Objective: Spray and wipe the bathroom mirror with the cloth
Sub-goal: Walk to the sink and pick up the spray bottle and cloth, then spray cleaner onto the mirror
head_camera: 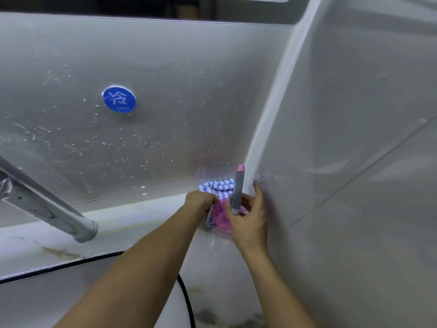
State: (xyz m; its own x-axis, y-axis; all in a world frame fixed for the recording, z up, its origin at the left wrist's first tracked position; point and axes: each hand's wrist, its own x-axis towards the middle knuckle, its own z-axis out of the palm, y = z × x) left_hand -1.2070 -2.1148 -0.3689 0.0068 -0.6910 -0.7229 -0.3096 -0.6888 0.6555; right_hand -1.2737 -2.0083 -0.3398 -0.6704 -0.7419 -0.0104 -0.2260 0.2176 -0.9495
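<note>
Grey bathroom wall panels, flecked with white spots, are meeting in a corner where I am working. My left hand [201, 201] is bunching the striped cloth [218, 189] on the ledge [142, 214]. My right hand [248, 221] is curling around a pink spray bottle [236, 192], whose fill I cannot tell. I am judging this the pick-up step; next calls for lifting both toward the mirror [165, 7] above.

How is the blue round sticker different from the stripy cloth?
The sticker is flat, round and plain blue with white writing; the cloth is bunched, with blue and white stripes. The sticker sits alone on the wall; the cloth is gripped by the left hand. Both are blue and white.
</note>
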